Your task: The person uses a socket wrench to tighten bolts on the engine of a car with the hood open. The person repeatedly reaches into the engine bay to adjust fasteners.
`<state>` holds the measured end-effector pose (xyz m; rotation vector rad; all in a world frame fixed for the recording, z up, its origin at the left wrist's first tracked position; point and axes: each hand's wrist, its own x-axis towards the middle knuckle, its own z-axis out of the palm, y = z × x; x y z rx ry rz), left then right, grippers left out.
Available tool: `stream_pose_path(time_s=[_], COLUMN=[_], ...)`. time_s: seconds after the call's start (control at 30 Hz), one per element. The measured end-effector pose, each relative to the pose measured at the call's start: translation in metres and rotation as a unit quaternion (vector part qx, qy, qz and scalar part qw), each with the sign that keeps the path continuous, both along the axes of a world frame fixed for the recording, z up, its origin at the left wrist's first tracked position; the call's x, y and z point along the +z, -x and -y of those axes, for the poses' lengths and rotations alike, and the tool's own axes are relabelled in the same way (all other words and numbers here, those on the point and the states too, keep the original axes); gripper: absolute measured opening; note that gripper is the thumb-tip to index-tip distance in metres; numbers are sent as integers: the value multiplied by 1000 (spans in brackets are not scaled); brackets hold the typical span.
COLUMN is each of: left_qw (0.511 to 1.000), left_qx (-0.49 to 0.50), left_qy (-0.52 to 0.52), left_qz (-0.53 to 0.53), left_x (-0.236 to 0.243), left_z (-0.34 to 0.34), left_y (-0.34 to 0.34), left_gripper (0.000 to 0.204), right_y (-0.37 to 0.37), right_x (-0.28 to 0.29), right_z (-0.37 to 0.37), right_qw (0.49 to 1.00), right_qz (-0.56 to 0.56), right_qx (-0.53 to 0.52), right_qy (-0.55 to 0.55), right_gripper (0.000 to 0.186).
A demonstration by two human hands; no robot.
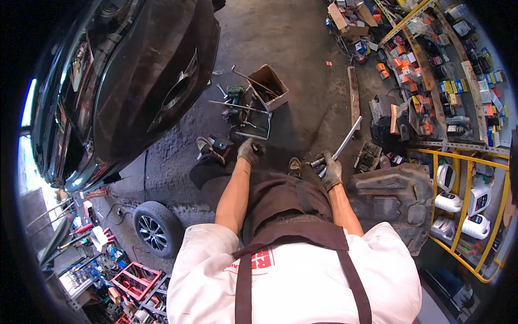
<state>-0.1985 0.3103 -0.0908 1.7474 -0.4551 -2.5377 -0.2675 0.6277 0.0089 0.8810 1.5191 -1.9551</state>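
My right hand (330, 171), in a grey work glove, is closed round a long steel socket wrench (347, 141). The wrench's thicker end points up and away to the right, while shorter metal parts show by my fingers. My left hand (250, 152), also gloved, is curled in front of my left knee; whether anything is in it is hidden. Just beyond it, on the floor, lie an L-shaped metal bar (251, 135), a green and black power tool (234, 93) and several wrenches. A cardboard box (277, 86) with a rod across it stands behind these tools.
A dark car (156, 65) fills the upper left. A loose wheel (157, 229) lies at the lower left near red tool racks (136, 281). Shelves with small boxes and a yellow rack (458, 213) of bottles line the right, beside a dark moulded panel (386, 202).
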Motion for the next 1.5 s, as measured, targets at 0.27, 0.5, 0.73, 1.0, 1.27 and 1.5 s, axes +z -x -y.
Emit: stream_pose_path(time_s=[0.27,0.5,0.73,1.0,1.27,1.5], left_qw=[991,896,626,741,929,907], left_qx=[4,-338,-648,-508,6,141], left_qy=[46,245,383,376,67,144], left_qz=[-125,-150,-205,-227,-363,-369], left_x=[22,106,174,121,185,289], left_z=[69,74,-83,-101,-8,48], left_y=[81,124,70,33,53,82], left_gripper=[25,44,60,67,28,38], right_y=[-2,2,13,9,11,-17], right_x=[20,68,83,109,159,209], right_z=[12,23,44,66,60,46], right_qw=[999,989,992,948,862,804], right_qz=[-19,-46,-37,-138,-220,-280], right_qx=[47,123,118,277,445,514], right_qy=[-15,-65,2,-75,-106,-110], right_gripper=[27,33,26,26,35,31])
